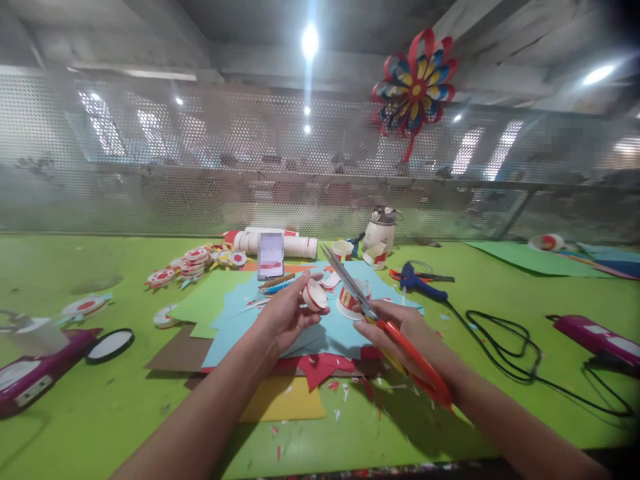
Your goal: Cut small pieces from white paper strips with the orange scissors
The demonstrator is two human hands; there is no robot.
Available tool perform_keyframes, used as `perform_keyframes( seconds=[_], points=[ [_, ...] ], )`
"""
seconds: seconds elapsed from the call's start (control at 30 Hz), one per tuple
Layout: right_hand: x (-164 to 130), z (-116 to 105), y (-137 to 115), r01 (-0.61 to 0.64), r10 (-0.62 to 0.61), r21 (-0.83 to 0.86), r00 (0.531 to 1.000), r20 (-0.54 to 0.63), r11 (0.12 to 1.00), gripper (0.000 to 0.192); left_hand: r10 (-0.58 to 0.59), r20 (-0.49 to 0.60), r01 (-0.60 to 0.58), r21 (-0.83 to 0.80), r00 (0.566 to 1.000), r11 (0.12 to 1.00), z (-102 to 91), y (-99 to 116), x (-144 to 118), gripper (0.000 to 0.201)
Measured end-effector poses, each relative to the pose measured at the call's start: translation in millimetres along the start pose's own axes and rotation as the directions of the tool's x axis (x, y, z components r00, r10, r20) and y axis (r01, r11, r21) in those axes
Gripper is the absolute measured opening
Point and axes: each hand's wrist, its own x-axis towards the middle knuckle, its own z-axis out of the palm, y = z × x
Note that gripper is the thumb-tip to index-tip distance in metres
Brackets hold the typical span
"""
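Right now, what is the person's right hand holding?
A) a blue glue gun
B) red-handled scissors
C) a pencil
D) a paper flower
B: the right hand grips red-handled scissors with blades pointing up and away, while the blue glue gun lies untouched on the green table.

Scissors (395, 337): bare metal blades, shiny; glossy red plastic handles. Paper cup (315, 295) left of the scissors: white, matt, red rim. Sheets (280, 400) under the scissors: matt coloured paper, smooth. Table (100, 413): green, matt, slightly scuffed. Glue gun (420, 281) right of the scissors: blue plastic, black rubbery cord. Perforated metal screen (200, 173) behind.
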Motion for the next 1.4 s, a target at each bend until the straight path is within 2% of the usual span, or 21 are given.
perform_keyframes(
  seconds=[0.13,0.3,0.43,0.57,0.73,0.9,1.03,1.23,1.4],
  points=[
    [1.7,-6.7,-5.3,0.049,-0.037,-0.111,0.994,0.106,0.993,0.027,0.017,-0.025,-0.018,-0.037,1.000,0.999,-5.6,0.7,3.9,0.030],
    [0.9,-13.2,-1.4,0.011,0.029,-0.165,0.971,0.236,0.986,0.032,0.067,0.000,-0.067,-0.083,0.998,0.994,-14.4,12.7,5.2,0.028],
    [0.3,-17.4,3.2,0.030,0.029,-0.217,0.963,0.267,0.976,0.035,0.102,0.097,-0.104,0.015,0.990,0.994,-17.7,22.5,-0.1,0.040],
    [-2.2,-21.2,5.0,0.106,-0.024,-0.277,0.958,0.286,0.955,0.040,0.170,0.124,-0.189,0.171,0.978,0.967,-16.1,21.9,-3.4,0.041],
    [-8.9,-23.1,10.0,0.149,-0.067,-0.284,0.958,0.278,0.947,0.038,0.117,0.181,-0.156,0.215,0.976,0.964,-11.0,17.7,-3.0,0.043],
    [-12.9,-20.6,15.2,0.159,-0.078,-0.295,0.960,0.269,0.942,0.032,0.142,0.155,-0.177,0.242,0.978,0.954,-10.4,16.9,-2.9,0.037],
    [-12.0,-17.3,15.1,0.166,-0.074,-0.311,0.955,0.288,0.936,0.035,0.147,0.122,-0.177,0.299,0.982,0.938,-9.5,16.6,-4.0,0.033],
    [-14.3,-12.8,15.9,0.134,-0.033,-0.328,0.955,0.296,0.935,0.042,0.211,0.006,-0.191,0.449,0.978,0.873,-6.4,16.8,-2.7,0.037],
    [-16.9,-7.9,15.5,0.113,-0.026,-0.248,0.944,0.330,0.962,0.034,0.175,-0.021,-0.154,0.386,0.984,0.909,-7.3,9.6,0.8,0.041]
  ],
)
